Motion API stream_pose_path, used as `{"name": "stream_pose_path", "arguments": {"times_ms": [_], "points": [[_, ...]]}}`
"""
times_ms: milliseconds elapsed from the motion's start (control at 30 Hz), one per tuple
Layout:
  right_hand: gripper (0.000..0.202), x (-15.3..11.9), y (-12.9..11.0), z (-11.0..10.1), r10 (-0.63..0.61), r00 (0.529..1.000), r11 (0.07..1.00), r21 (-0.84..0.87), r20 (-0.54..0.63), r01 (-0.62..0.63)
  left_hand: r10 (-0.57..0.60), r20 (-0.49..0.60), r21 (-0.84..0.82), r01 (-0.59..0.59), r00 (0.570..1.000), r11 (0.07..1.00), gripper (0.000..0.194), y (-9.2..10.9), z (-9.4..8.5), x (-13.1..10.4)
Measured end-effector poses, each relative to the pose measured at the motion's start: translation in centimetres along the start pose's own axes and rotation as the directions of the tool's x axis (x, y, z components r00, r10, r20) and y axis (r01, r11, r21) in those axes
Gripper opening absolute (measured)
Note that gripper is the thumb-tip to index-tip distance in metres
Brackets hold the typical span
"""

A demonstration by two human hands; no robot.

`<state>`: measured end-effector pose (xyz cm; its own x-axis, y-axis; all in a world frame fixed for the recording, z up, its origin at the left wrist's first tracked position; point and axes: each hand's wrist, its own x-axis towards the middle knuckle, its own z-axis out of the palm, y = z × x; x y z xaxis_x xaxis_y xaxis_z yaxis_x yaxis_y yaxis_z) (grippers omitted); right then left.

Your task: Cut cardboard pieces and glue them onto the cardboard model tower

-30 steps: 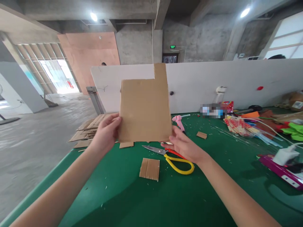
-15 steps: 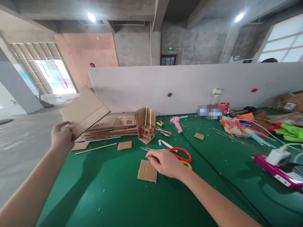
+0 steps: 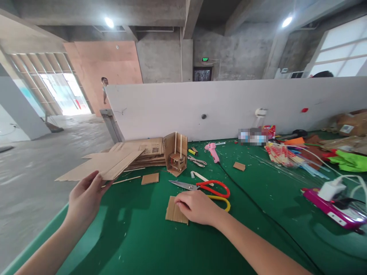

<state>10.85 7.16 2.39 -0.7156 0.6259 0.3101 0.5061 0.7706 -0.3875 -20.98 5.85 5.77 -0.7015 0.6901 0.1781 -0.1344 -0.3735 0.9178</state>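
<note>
My left hand (image 3: 87,196) grips the near edge of a large cardboard sheet (image 3: 94,164), which is tilted nearly flat in front of the cardboard stack (image 3: 149,147). My right hand (image 3: 197,206) has its fingers curled over a small square of cardboard (image 3: 173,211) on the green table; whether they pinch it is hidden. Just behind that hand lie scissors (image 3: 213,188) with one red and one yellow handle, blades pointing left. A small cardboard structure (image 3: 175,154) with two upright sticks stands beside the stack. A smaller cardboard piece (image 3: 150,178) lies before it.
A pink glue gun (image 3: 212,152), pliers (image 3: 197,160) and a cardboard scrap (image 3: 239,166) lie farther back. At the right are a purple power strip (image 3: 329,212), cables and wrapped sticks (image 3: 282,154). Behind the white partition (image 3: 160,110), a person (image 3: 104,89) stands at the left.
The large sheet has gone from raised to nearly flat, and my left hand has moved right and down. My right hand has shifted slightly down, uncovering more of the scissors.
</note>
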Motion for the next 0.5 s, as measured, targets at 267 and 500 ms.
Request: {"name": "stream_pose_path", "arguments": {"times_ms": [267,500], "points": [[0.023,-0.1,-0.1,0.4,-0.054,0.998,0.990,-0.129,0.028,0.057,-0.249,-0.035,0.310,0.248,0.968,0.918,0.045,1.6,-4.3,-5.0],[0.019,-0.2,0.0,0.2,-0.007,1.000,0.998,-0.056,0.014,0.007,-0.479,0.179,0.730,0.211,0.859,0.650,0.057,0.7,-8.2,-3.9]]}}
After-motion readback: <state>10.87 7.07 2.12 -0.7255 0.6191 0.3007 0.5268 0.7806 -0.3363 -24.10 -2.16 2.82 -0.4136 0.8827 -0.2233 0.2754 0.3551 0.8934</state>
